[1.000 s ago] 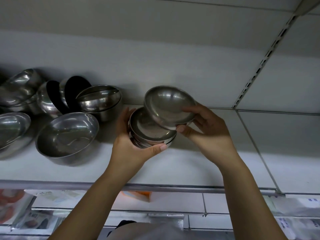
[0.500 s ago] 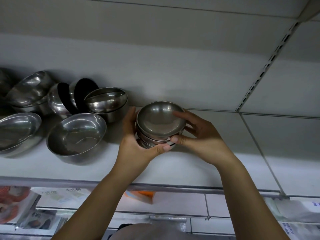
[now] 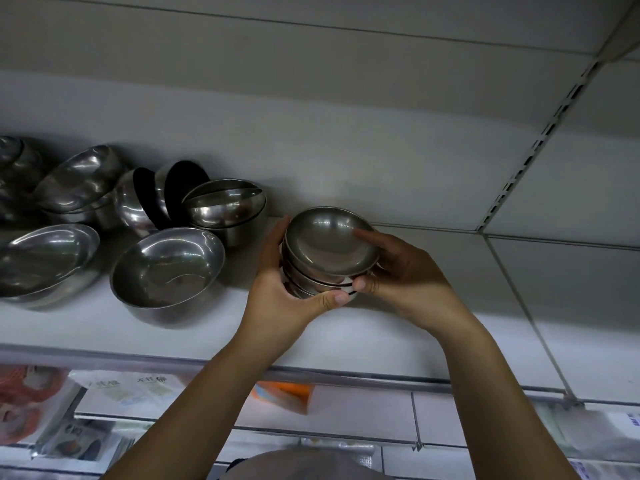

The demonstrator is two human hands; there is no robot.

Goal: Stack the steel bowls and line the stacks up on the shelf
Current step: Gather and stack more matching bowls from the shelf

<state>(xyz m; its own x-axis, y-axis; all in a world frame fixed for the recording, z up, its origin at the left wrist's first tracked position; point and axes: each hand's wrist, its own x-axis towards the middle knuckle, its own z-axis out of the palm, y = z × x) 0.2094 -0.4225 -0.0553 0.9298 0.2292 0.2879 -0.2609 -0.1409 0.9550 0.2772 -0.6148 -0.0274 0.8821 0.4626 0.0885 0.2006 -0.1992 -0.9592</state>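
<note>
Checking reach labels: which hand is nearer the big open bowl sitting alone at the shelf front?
Left. The left hand grips the small bowl stack on its left side, just right of the big open bowl; the right hand holds the stack's far side.

Silver-grey steel bowls (image 3: 332, 244) with dark reflections on a plain white shelf (image 3: 433, 327); orange-and-white box (image 3: 287, 396) below its front edge.

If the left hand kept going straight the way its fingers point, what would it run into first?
The left hand cups the stack and its fingers point up toward the back of the shelf. Straight on, it would probably meet the white back wall first; the lidded bowl sits just left of that line, though depth is unclear.
</note>
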